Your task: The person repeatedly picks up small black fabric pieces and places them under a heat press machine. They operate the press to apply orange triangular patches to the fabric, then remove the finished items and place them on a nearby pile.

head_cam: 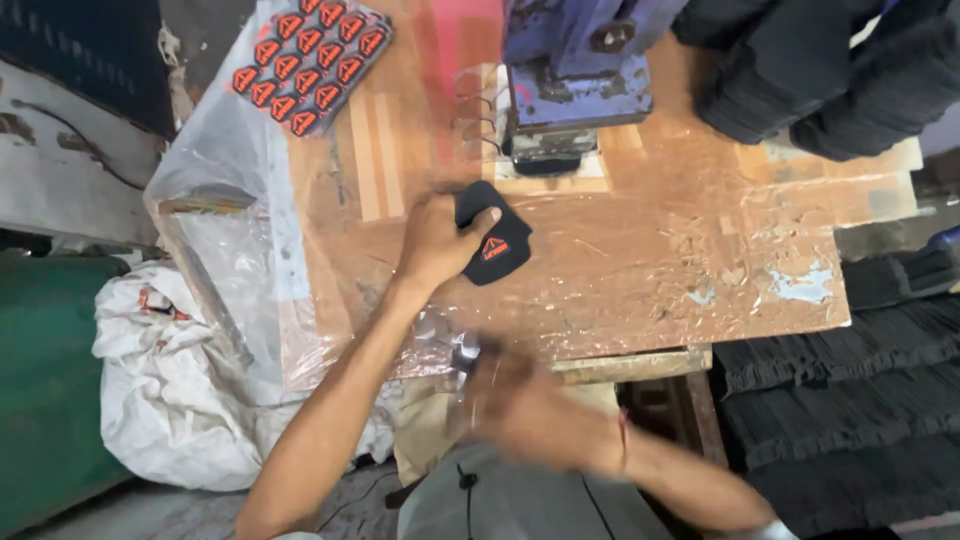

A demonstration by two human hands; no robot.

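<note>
Worktable (700, 270), wrapped in creased clear film, bearing a blue press (575, 75) at its far edge. Black fabric piece (492, 245) with a red emblem lies just near of the press, pinched at its left edge by the left hand (435, 240). Right hand (515, 405), blurred at the near edge; its grip cannot be told. Risk: a one-sided pinch may let the piece skew on the slick film, so the emblem sits crooked

Single head-worn view: we look steeply down, close, onto the tabletop (640, 270) and our own forearms.
</note>
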